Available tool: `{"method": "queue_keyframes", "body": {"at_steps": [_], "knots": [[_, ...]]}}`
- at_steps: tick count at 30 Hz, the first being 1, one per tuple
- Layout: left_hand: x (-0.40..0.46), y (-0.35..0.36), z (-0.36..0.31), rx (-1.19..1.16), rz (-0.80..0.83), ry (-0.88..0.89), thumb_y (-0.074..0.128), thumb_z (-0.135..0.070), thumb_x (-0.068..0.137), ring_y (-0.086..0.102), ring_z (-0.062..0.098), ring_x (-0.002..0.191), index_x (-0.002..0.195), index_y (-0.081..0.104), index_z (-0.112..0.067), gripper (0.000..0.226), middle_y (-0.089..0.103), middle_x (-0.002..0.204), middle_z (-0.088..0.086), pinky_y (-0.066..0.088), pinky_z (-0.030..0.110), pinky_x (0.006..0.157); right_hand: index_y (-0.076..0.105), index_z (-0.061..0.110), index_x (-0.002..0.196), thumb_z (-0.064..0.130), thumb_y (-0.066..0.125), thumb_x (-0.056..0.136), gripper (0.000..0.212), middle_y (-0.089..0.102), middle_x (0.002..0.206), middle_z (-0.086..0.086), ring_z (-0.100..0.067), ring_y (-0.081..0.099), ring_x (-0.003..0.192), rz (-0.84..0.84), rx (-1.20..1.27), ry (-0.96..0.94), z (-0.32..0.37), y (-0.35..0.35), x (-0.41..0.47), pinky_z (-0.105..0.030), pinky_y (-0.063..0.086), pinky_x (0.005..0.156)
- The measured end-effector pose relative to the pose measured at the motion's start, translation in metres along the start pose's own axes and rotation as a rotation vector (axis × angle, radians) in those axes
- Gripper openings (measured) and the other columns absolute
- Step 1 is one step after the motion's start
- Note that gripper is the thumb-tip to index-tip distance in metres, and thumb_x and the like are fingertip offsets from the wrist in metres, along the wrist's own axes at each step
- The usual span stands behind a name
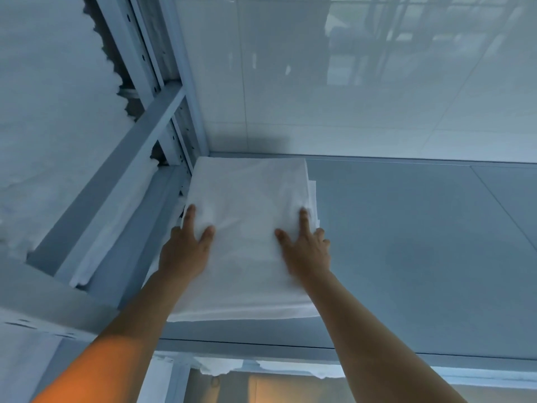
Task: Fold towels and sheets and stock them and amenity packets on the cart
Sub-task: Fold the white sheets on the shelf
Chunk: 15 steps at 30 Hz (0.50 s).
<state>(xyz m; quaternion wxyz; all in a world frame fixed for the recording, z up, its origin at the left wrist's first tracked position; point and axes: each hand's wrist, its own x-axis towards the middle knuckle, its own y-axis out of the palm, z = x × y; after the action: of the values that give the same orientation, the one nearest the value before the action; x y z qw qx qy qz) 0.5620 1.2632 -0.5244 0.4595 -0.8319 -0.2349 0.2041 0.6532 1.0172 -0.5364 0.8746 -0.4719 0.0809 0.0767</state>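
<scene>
A folded white sheet (247, 199) lies flat on the grey shelf (406, 242), pushed into its far left corner against the metal upright. My left hand (186, 245) presses on the sheet's left side with fingers straight. On the right side of the sheet rests my right hand (305, 248), fingers spread, the outer ones over the sheet's edge. Both forearms reach in from the bottom of the view. The sheet's layered edges show along its right side.
A glossy white tiled wall (348, 82) stands behind the shelf. A grey metal rack frame (154, 117) runs along the left, with white linen (52, 126) stacked beyond it. More white fabric (220, 367) shows on the level below the shelf's front edge.
</scene>
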Motion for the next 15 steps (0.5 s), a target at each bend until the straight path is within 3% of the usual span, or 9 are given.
{"method": "queue_keyframes", "body": {"at_steps": [5,9,15], "knots": [[-0.018,0.011,-0.008,0.037,-0.013,0.015,0.034,-0.069,0.1,0.057,0.048,0.118,0.159,0.002,-0.049,0.07,0.043,0.148,0.023,0.047,0.051,0.094,-0.004,0.048,0.159,0.079,0.04,0.092,0.086,0.037,0.144,-0.017,-0.042,0.043,0.124,-0.018,-0.017,-0.009,-0.02,-0.009,-0.014,-0.053,0.044,0.102],[-0.05,0.024,-0.022,0.048,-0.017,0.041,0.035,-0.069,0.099,0.062,0.046,0.108,0.159,0.004,-0.048,0.071,0.048,0.141,0.021,0.044,0.043,0.079,-0.003,0.049,0.159,0.077,0.041,0.093,0.085,0.036,0.146,-0.017,-0.042,0.043,0.125,-0.036,-0.012,0.011,-0.049,-0.022,-0.037,-0.054,0.042,0.104],[-0.112,0.044,-0.056,0.066,0.009,0.088,0.038,-0.065,0.1,0.063,0.044,0.095,0.162,0.006,-0.042,0.073,0.05,0.128,0.018,0.05,0.045,0.079,-0.004,0.053,0.158,0.077,0.045,0.091,0.086,0.036,0.147,-0.016,-0.043,0.043,0.126,-0.064,0.02,0.059,-0.107,-0.054,-0.078,-0.055,0.041,0.104]]}}
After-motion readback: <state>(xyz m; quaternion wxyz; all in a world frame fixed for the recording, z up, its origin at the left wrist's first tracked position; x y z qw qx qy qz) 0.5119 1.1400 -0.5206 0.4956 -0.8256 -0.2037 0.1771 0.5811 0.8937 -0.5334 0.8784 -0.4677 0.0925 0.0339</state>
